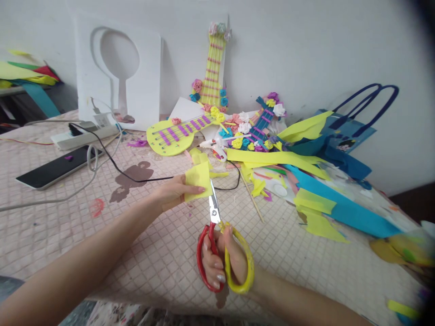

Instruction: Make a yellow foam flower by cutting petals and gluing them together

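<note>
My left hand (176,190) pinches a small square of yellow crepe paper (197,177) above the middle of the table. In my right hand (220,258) is a pair of scissors (214,213), with one red handle and one yellow handle looped around my fingers and thumb. The blades point away from me and their tips lie at the right edge of the paper. Just beyond the paper rests a white hot glue gun (217,149). A yellow toy guitar (173,136) with purple stripes lies behind it.
A white board with a cutout (149,81) leans on the wall. A power strip (81,136) and a black slab (54,167) sit left, with cables crossing the table. Crepe strips (353,208), paper flowers (243,127), a wooden stick (253,199) and a blue bag (353,136) lie right.
</note>
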Demonstrator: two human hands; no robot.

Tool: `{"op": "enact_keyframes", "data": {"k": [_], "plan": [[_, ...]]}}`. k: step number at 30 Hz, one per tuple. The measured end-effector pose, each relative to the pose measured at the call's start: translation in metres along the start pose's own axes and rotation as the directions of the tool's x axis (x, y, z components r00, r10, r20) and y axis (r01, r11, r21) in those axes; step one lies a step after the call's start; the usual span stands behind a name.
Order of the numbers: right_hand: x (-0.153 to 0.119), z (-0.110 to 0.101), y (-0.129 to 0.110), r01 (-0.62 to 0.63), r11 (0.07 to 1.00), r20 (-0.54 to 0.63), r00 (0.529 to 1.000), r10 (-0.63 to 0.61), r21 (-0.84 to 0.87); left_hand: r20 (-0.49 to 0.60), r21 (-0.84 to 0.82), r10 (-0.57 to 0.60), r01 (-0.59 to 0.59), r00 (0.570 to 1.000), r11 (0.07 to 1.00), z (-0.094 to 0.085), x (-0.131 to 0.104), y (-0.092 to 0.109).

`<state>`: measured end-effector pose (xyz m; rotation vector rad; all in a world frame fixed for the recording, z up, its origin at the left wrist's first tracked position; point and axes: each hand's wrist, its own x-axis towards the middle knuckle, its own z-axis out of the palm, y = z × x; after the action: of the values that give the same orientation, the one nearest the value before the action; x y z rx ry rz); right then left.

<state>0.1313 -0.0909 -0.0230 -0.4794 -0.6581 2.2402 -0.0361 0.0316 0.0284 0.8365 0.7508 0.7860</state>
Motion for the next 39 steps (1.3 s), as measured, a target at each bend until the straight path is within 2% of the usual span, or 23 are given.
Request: {"op": "enact_keyframes", "data": {"k": [14,32,39], "plan": [[0.001,0.007,-0.008,0.01,1.0,0.057,0.998,-0.012,0.026,0.046,0.089,-0.044,0.04,0.998,0.995,-0.001,0.0,-0.005],[0.0,-0.001,-0.005,0.006,0.991,0.137,0.99,-0.024,0.133,0.006,0.126,-0.055,0.054,0.998,0.991,-0.003,0.001,-0.006],[0.0,0.007,-0.012,0.002,0.999,0.094,0.996,-0.006,0.044,0.019,0.157,-0.047,0.043,0.999,0.987,0.001,-0.002,-0.004]]}}
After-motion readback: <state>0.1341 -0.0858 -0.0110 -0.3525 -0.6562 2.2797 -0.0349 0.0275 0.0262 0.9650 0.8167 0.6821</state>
